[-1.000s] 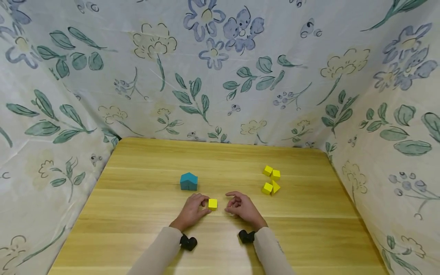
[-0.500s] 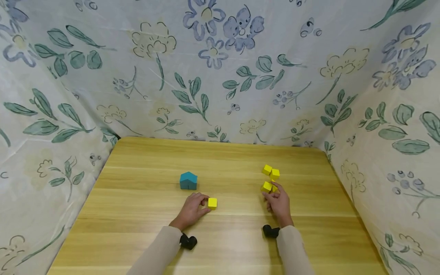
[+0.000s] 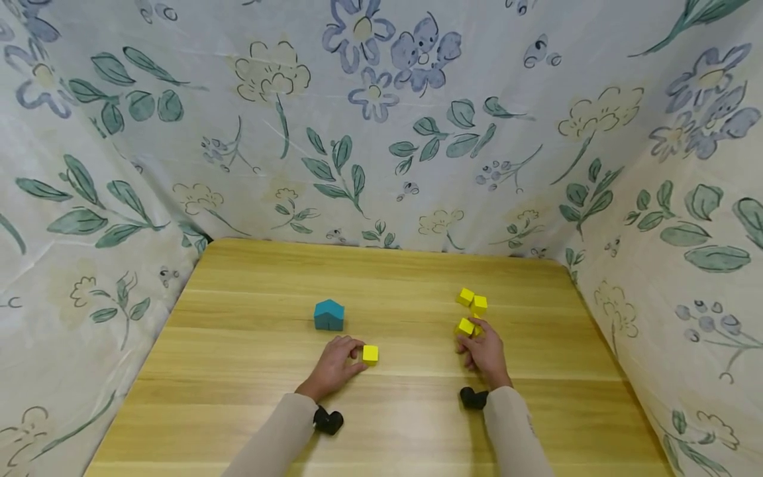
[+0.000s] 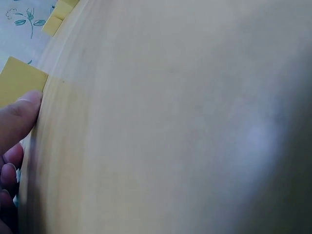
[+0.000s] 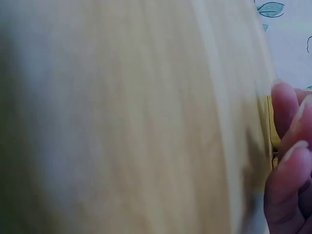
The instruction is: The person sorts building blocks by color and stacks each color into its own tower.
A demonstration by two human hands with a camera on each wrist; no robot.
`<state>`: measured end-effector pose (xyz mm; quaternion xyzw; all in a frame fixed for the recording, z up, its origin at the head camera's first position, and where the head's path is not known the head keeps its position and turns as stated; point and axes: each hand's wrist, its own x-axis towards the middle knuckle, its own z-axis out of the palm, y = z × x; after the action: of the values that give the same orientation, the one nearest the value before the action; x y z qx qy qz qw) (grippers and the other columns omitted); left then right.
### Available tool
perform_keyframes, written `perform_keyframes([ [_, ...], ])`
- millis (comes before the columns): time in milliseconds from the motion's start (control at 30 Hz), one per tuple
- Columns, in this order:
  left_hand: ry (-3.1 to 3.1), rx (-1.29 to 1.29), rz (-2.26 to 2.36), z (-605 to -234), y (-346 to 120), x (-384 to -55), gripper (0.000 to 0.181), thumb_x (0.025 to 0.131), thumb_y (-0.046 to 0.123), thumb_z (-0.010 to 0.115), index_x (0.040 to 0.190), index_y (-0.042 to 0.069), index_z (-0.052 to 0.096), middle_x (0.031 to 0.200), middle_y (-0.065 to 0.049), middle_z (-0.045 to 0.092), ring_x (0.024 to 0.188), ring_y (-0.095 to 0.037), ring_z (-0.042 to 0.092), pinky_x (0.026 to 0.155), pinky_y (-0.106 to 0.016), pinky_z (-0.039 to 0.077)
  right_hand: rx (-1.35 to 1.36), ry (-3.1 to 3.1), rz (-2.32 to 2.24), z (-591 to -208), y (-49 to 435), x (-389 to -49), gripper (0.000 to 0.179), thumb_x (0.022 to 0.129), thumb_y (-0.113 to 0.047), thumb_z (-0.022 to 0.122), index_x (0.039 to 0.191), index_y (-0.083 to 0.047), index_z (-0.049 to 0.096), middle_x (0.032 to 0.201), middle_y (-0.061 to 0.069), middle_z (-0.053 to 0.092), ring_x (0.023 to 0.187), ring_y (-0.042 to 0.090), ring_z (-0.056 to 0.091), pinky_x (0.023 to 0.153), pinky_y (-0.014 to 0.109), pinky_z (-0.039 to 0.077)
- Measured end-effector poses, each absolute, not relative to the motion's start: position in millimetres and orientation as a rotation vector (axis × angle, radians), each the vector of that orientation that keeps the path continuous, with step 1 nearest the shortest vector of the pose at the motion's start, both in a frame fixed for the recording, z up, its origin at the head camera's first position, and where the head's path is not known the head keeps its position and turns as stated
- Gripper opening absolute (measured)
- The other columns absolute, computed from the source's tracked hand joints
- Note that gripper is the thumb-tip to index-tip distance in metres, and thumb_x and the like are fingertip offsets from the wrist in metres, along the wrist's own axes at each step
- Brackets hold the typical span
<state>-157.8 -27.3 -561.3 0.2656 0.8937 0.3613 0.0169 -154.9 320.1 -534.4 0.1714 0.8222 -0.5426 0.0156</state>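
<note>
My left hand holds a yellow cube on the wooden table between thumb and index finger. In the left wrist view the thumb lies against this cube. Farther right, my right hand has its thumb and index finger about a second yellow cube in a small yellow group. A yellow triangular block next to that cube is mostly covered by the fingers. The right wrist view shows the curled fingers in front of slivers of yellow, so the exact contact is partly hidden.
A blue house-shaped group of blocks stands beyond my left hand. Two more yellow cubes sit just behind the right hand's blocks. The wooden table meets floral cloth at its back and sides.
My right hand has moved right, from beside the left hand's cube to the yellow blocks, and has stayed there over the last half second. The left hand keeps its place at its cube.
</note>
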Motion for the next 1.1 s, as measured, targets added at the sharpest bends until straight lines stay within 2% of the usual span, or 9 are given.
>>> perform_keyframes([
  [300, 2.779, 0.845, 1.118, -562, -27, -157, 0.034, 0.087, 0.026, 0.073, 0.112, 0.006, 0.062, 0.083, 0.009, 0.045, 0.083, -0.011, 0.040, 0.078, -0.032, 0.034, 0.510, 2.535, -1.696, -536, 324, -155, 0.053, 0.090, -0.014, 0.068, 0.134, 0.000, 0.043, 0.070, 0.009, 0.068, 0.042, 0.016, 0.053, 0.041, 0.032, 0.047],
  [533, 2.773, 0.834, 1.117, -561, -28, -158, 0.034, 0.087, 0.025, 0.073, 0.113, 0.007, 0.062, 0.083, 0.009, 0.045, 0.083, -0.012, 0.041, 0.079, -0.033, 0.034, 0.490, 2.518, -1.725, -542, 328, -155, 0.050, 0.088, -0.011, 0.071, 0.132, -0.003, 0.049, 0.069, 0.006, 0.066, 0.047, 0.016, 0.053, 0.043, 0.029, 0.047],
  [1100, 2.769, 0.808, 1.105, -561, -27, -158, 0.035, 0.087, 0.026, 0.073, 0.114, 0.007, 0.062, 0.083, 0.009, 0.045, 0.083, -0.011, 0.040, 0.079, -0.034, 0.034, 0.468, 2.519, -1.722, -546, 329, -154, 0.051, 0.088, -0.013, 0.072, 0.133, -0.003, 0.052, 0.071, 0.007, 0.066, 0.048, 0.016, 0.055, 0.045, 0.029, 0.048],
])
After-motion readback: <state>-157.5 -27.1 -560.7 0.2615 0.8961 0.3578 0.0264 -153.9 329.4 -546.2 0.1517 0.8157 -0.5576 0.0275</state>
